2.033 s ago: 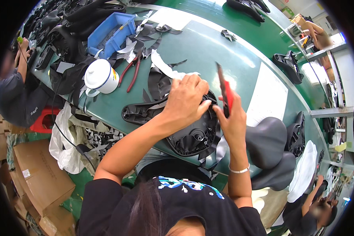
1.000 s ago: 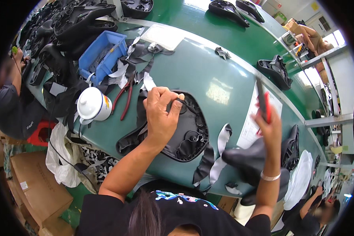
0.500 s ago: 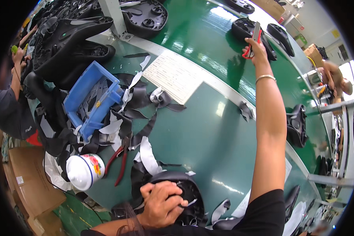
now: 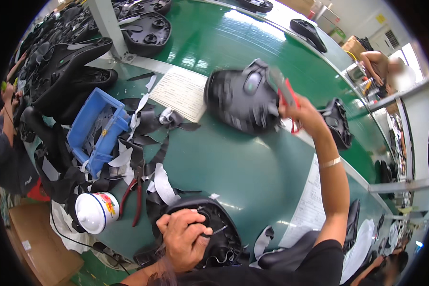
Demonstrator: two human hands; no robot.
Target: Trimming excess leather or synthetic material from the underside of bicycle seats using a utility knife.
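Note:
My left hand is curled over the upturned underside of a black padded seat at the near edge of the table. Out to the right, my right hand grips a red-handled tool with a grey metal head; motion blur hides its exact kind. Those same fingers are at the edge of a second black seat, its ribbed underside up and blurred. Close to the left hand are red-handled pliers and a white lidded enamel mug.
A blue bin with scraps stands at left among black and white offcuts. A printed sheet lies beyond it. Black seats are piled far left, beside a metal post. Another person is at far right.
My right hand has come back nearer and lower, bringing a black seat from the green surface toward the near table. My left hand stays on its seat. The view has shifted right.

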